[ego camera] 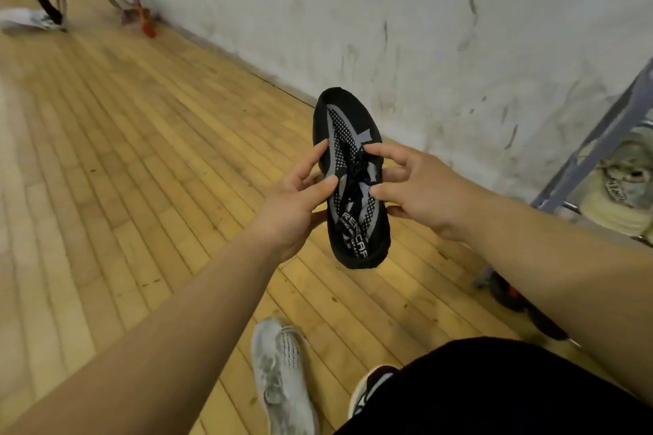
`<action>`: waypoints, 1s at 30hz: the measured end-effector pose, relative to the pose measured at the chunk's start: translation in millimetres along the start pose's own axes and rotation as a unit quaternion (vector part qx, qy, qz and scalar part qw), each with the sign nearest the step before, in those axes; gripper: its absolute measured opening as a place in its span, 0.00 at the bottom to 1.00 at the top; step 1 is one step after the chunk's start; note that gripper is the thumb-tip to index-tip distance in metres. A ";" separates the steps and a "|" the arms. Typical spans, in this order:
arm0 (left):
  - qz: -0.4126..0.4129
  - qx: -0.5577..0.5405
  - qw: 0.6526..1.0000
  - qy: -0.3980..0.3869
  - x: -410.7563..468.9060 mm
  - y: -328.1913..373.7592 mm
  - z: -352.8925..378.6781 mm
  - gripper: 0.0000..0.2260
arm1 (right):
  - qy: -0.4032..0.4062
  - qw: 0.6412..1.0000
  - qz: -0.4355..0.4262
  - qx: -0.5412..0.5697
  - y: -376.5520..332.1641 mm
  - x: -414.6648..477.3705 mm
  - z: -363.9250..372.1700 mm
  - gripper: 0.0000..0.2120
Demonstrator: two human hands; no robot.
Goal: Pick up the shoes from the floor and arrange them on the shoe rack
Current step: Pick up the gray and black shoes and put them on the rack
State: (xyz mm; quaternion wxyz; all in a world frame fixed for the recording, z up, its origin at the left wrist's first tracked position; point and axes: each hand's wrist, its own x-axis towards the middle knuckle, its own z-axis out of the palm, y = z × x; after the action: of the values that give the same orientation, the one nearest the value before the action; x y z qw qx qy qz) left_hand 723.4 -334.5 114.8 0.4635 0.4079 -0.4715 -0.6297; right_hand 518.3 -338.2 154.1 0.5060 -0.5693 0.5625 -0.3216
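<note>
A black shoe [349, 176] with grey pattern and dark laces is held up in the air between both hands, toe pointing away toward the wall [388, 11], its top facing the camera. The left hand [293, 201] grips its left side, thumb and fingers on the upper. The right hand [420, 187] holds the right side, fingers spread, forefinger and thumb at the laces. Below, on the wood floor [123, 152], a white shoe [282, 374] lies near the person's own foot. The rack [597, 141], a grey metal frame, stands at the right against the wall, with a pale shoe [622, 184] on a shelf. Another white shoe [24, 19] lies far off at the upper left.
</note>
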 end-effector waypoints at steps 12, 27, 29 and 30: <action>-0.250 0.382 0.889 0.026 142.1 -236.6 -10.4 0.26 | 0.177 0.969 0.170 -0.010 195.1 68.3 -69.9 0.32; -0.309 0.505 0.806 0.011 172.9 -302.6 8.9 0.21 | 0.142 0.964 0.221 0.026 256.4 76.6 -72.0 0.31; -0.313 0.467 0.827 0.008 151.8 -300.9 26.0 0.16 | 0.136 0.966 0.218 0.022 255.7 72.3 -73.9 0.31; -0.323 0.464 0.825 -0.016 139.8 -301.9 38.7 0.12 | 0.133 0.967 0.217 0.015 255.7 69.5 -75.1 0.31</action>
State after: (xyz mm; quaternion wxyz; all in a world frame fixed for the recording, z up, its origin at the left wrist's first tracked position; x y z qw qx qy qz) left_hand 593.4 -423.6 -180.7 -0.0172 0.6938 -0.5564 -0.4569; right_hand 378.6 -384.3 -78.7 0.4925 -0.3782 0.7300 -0.2854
